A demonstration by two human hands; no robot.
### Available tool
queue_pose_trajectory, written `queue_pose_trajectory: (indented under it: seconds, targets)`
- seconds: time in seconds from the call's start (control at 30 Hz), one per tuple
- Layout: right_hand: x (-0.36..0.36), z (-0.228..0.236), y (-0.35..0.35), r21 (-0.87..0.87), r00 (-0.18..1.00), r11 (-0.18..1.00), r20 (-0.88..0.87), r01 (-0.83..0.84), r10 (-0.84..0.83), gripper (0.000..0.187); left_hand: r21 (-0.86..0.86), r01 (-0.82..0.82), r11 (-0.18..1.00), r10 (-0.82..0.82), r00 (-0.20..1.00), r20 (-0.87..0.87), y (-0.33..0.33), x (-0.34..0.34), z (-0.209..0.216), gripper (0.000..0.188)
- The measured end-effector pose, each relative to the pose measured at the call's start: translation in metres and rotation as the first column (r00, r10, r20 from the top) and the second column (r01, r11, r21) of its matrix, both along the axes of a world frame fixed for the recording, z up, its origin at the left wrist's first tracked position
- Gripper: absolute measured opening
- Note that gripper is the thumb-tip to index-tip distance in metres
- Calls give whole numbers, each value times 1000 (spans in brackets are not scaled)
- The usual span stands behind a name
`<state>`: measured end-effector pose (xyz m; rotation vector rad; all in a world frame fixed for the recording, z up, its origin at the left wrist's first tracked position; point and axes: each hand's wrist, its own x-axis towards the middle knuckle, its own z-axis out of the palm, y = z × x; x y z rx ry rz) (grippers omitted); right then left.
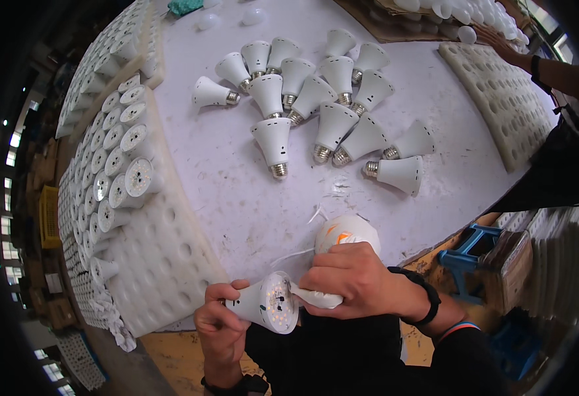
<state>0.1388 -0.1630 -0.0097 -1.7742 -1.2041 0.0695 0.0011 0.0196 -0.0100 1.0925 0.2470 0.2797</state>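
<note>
The left hand (pixel 221 322) gripped a bulb (pixel 258 305), its long axis left-to-right, wide face toward the right hand (pixel 354 280), clenched around a white pouch (pixel 350 229).

the lilac-white tabletop (pixel 250 218) is fairly bright under diffuse light, while the far left background is dim. small windows (pixel 6 226) glow white along the left rim, and another window (pixel 562 49) shines at upper right. glare marks the tabletop near its middle; metal screw bases (pixel 279 171) catch small highlights. shadows are soft. the held bulb (pixel 250 305) looks reasonably crisp, the stacked sheets (pixel 570 264) blurrier. fisheye distortion bends straight edges, and the corners go black.
</note>
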Motion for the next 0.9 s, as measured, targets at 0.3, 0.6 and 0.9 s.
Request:
queue_pose_trajectory:
  seconds: [0.3, 0.6, 0.9]
  targets:
    - [11, 13, 0, 162, 958, 953, -178, 254, -225, 25, -479, -283, 831, 242, 959, -148, 26, 82, -19, 31]
    - [10, 5, -14, 145, 934, 950, -274, 277, -230, 29, -7, -126, 992, 117, 941, -318, 30, 154, -11, 52]
    - [4, 5, -6, 138, 963, 958, -138, 251, -232, 29, -134, -141, 981, 99, 955, -280, 70, 34, 9, 24]
